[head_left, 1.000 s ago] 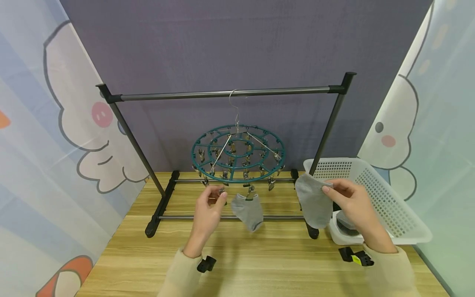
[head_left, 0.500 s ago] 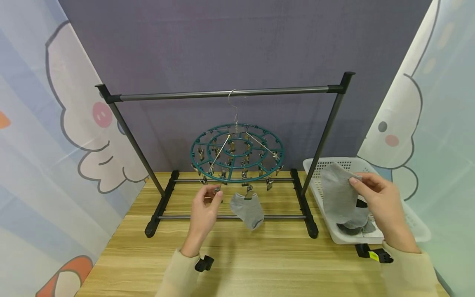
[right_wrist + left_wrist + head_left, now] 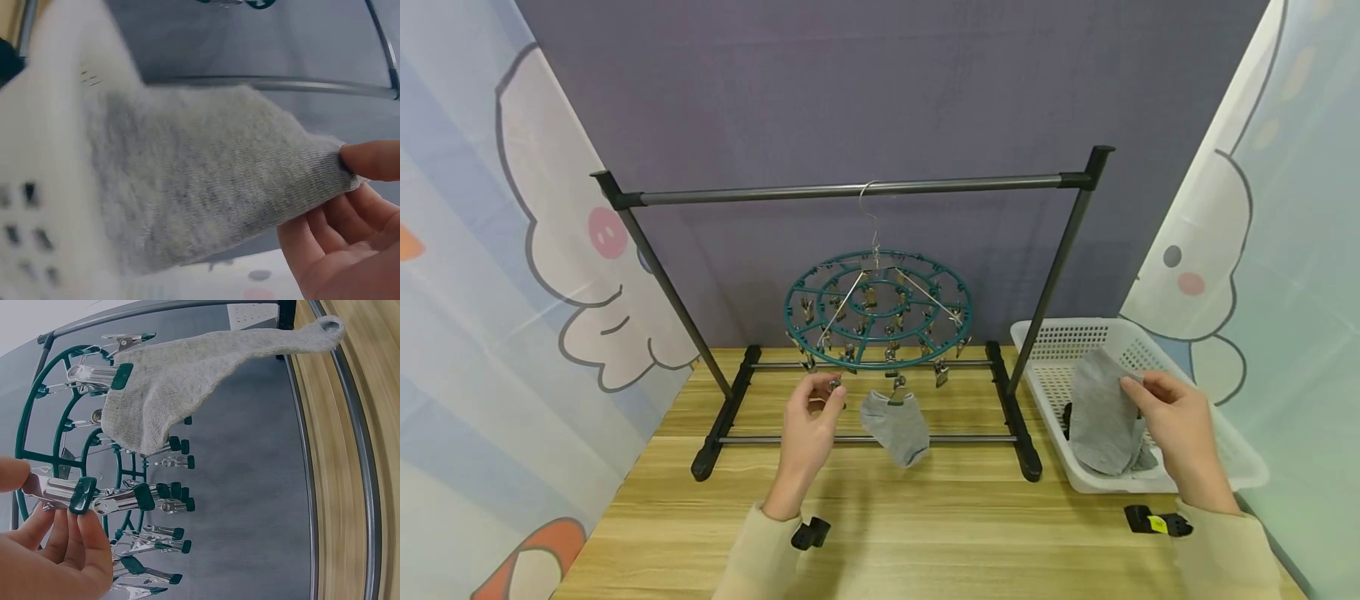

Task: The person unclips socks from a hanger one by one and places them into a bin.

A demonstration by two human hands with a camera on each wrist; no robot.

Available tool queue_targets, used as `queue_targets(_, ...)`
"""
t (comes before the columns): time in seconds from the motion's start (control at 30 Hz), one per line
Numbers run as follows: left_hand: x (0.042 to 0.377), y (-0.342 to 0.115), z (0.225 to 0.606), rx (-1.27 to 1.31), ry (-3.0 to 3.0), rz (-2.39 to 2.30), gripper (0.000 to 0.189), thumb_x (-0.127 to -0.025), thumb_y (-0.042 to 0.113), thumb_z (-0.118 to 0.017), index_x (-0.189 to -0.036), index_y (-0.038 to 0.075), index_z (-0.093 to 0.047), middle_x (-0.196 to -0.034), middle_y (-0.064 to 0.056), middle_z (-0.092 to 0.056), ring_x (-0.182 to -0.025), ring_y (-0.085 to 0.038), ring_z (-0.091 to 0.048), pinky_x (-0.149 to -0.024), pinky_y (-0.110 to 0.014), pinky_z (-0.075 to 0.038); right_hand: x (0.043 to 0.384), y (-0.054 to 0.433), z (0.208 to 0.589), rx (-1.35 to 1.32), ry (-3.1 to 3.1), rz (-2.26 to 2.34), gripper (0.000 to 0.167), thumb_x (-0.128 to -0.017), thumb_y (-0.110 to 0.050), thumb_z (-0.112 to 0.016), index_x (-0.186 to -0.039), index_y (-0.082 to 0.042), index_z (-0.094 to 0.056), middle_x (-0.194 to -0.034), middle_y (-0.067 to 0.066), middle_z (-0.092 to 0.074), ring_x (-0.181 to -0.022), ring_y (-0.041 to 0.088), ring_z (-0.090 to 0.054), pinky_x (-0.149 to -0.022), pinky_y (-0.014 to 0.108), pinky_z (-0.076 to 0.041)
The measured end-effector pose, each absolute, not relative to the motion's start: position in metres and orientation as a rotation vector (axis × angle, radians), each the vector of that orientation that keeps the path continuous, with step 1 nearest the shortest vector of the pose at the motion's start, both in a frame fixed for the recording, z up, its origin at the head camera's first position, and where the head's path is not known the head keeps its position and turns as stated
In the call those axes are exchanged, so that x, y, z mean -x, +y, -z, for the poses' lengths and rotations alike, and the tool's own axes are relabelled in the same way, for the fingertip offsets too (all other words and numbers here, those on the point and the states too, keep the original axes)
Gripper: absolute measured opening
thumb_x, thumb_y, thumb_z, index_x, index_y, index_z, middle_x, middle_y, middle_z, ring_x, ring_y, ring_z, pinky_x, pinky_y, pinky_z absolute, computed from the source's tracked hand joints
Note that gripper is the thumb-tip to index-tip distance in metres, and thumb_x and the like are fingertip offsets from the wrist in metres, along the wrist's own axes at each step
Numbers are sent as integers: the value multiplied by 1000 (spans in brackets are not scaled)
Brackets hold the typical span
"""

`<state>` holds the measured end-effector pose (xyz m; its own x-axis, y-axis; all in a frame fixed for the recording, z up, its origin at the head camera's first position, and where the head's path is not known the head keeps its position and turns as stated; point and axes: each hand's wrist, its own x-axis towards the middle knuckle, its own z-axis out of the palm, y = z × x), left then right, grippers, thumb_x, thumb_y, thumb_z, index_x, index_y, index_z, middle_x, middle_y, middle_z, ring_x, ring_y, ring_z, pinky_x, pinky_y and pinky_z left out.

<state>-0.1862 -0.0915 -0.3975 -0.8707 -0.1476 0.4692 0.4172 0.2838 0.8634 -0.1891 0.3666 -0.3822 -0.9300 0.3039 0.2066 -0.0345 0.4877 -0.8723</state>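
Note:
My left hand (image 3: 808,433) pinches a metal clip (image 3: 59,490) with green tips, at the front edge of the round green clip hanger (image 3: 793,321). Close to its right, one grey sock (image 3: 895,425) hangs from another clip; in the left wrist view this hanging sock (image 3: 169,375) stretches across the top. With thumb and fingers my right hand (image 3: 1176,425) holds a second grey sock (image 3: 1101,408) by its cuff, over the white basket (image 3: 1232,450). The held sock (image 3: 200,175) hangs flat in the right wrist view, partly behind the blurred basket wall.
A dark metal rack (image 3: 850,192) carries the hanger by a wire hook (image 3: 872,212). Its black feet (image 3: 1015,417) stand on the wooden table (image 3: 925,533). Several free clips (image 3: 942,372) dangle around the hanger. More grey fabric (image 3: 1146,458) lies in the basket.
My right hand has carried its sock rightward from beside the rack post to over the basket, then lowered it slightly. The left hand has shifted slightly left, still pinching the clip.

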Motion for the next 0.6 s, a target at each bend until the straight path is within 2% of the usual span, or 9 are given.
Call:
queue_targets(0.07, 186, -92, 398, 237, -2094, 1620, 19, -102, 15, -63, -118, 4, -67, -97, -9, -61, -89, -20, -57, -84, -32, -49, 191, 368, 389, 269, -2462, -1340, 54, -103, -39, -59, -134, 5, -58, -106, -9, -60, -84, -1, -50, -64, 17, -45)
queue_targets(0.2, 186, -93, 398, 226, -2089, 1622, 19, -102, 14, -63, -118, 4, -67, -97, -9, -61, -89, -20, -58, -84, -32, -49, 194, 374, 402, 295, -2542, -1207, 53, -105, -34, -55, -135, 10, -56, -116, 22, -62, -76, -5, -49, -60, 19, -46)
queue_targets(0.23, 186, -93, 398, 224, -2088, 1623, 19, -102, 14, -63, -118, 4, -67, -97, -9, -61, -89, -20, -58, -84, -31, -49, 194, 376, 405, 297, -2562, -1180, 53, -105, -33, -55, -135, 11, -56, -116, 26, -62, -75, -3, -51, -59, 21, -46)
queue_targets(0.47, 186, -94, 398, 218, -2080, 1624, 18, -102, 13, -63, -117, 3, -67, -98, -9, -62, -90, -19, -58, -84, -31, -49, 201, 388, 420, 228, -2691, -951, 44, -103, -20, -58, -126, 18, -57, -104, 32, -64, -80, 32, -62, -57, 32, -47)
queue_targets(0.6, 186, -94, 398, 220, -2084, 1622, 19, -102, 14, -63, -118, 4, -67, -98, -9, -62, -90, -20, -58, -84, -31, -49, 205, 392, 424, 189, -2756, -878, 40, -101, -16, -59, -120, 20, -58, -99, 33, -65, -80, 38, -64, -57, 39, -49)
